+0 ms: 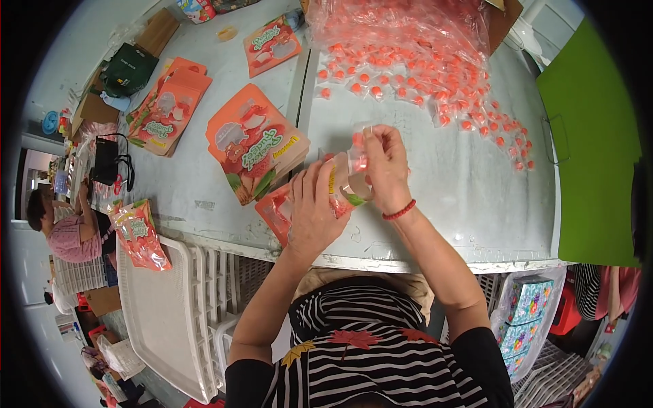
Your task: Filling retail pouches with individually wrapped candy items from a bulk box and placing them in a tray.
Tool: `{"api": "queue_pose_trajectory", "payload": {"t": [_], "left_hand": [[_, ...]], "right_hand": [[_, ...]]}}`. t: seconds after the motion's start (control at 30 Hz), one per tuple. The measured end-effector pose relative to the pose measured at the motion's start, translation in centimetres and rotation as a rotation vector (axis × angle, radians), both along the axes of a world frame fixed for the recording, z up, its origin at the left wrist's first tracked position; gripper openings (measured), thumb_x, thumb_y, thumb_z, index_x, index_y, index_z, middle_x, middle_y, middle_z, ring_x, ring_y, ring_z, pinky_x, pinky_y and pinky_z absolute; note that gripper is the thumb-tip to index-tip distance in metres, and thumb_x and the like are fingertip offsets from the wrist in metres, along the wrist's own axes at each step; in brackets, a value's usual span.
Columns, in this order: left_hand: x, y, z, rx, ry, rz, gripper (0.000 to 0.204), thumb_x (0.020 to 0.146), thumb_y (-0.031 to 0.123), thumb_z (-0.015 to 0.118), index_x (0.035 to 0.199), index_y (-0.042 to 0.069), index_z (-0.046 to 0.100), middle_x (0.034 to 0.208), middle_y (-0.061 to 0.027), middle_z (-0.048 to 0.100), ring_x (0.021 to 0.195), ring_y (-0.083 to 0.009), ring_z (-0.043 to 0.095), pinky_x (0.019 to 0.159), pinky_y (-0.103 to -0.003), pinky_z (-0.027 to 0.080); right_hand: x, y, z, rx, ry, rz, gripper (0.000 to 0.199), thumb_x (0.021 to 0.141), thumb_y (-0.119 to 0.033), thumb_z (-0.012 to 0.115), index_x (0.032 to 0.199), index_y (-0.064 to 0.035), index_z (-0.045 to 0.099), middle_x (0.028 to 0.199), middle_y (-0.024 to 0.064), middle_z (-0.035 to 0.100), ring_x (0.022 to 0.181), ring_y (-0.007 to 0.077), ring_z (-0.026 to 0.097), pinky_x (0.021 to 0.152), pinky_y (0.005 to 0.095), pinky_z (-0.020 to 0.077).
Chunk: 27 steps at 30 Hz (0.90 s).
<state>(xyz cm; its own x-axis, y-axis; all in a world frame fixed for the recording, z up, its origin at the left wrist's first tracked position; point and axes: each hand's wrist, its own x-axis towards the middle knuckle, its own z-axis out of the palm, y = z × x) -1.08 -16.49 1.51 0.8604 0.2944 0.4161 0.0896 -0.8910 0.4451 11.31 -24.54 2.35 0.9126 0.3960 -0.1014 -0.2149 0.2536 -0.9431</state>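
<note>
My left hand (314,212) is closed on a red-orange printed pouch (275,216), holding it tilted just above the table's near edge. At the pouch's right end, my right hand (386,166) pinches clear-wrapped red candies (360,160) with thumb and fingers. How many candies it has is hidden by the fingers. Beyond my left hand lies a stack of flat pouches (253,144). A heap of the same wrapped candies (442,85) spreads over the far right of the table, spilling from a large clear plastic bag (401,24).
Another pouch stack (169,112) and a separate pouch (272,45) lie farther left on the table (469,204). A plump pouch (141,234) rests on stacked white plastic trays (160,319). A green panel (588,149) stands at the right. One person (71,231) works at far left.
</note>
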Motion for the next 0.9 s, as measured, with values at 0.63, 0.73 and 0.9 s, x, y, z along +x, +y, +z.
{"api": "queue_pose_trajectory", "payload": {"t": [0.63, 0.73, 0.9], "left_hand": [[0.5, 0.2, -0.5, 0.114, -0.030, -0.080, 0.080, 0.065, 0.015, 0.075, 0.134, 0.002, 0.038, 0.131, -0.0210, 0.040, 0.113, -0.0396, 0.042, 0.099, -0.053, 0.032], [0.4, -0.1, -0.5, 0.110, -0.004, -0.088, 0.078, 0.066, 0.015, 0.074, 0.133, 0.002, 0.039, 0.133, -0.0217, 0.038, 0.116, -0.0399, 0.041, 0.100, -0.053, 0.031], [0.6, -0.4, -0.5, 0.112, -0.032, -0.080, 0.078, 0.064, 0.015, 0.077, 0.130, -0.003, 0.040, 0.129, -0.0221, 0.043, 0.113, -0.0407, 0.043, 0.097, -0.050, 0.035]], "right_hand": [[0.1, -3.1, -0.3, -0.454, -0.425, 0.373, 0.025, 0.096, -0.022, 0.044, 0.100, 0.0011, 0.053, 0.077, 0.0071, 0.056, 0.069, 0.0164, 0.052, 0.066, 0.0295, 0.0442], [-1.2, -2.1, 0.9, -0.388, -0.317, 0.184, 0.039, 0.098, -0.034, 0.037, 0.107, 0.0011, 0.052, 0.084, 0.0136, 0.056, 0.075, 0.0225, 0.053, 0.073, 0.0333, 0.0443], [-0.4, -0.3, 2.6, -0.429, -0.372, 0.170, 0.047, 0.096, -0.042, 0.043, 0.100, 0.0042, 0.049, 0.089, 0.0245, 0.059, 0.084, 0.0381, 0.058, 0.074, 0.0409, 0.0457]]}}
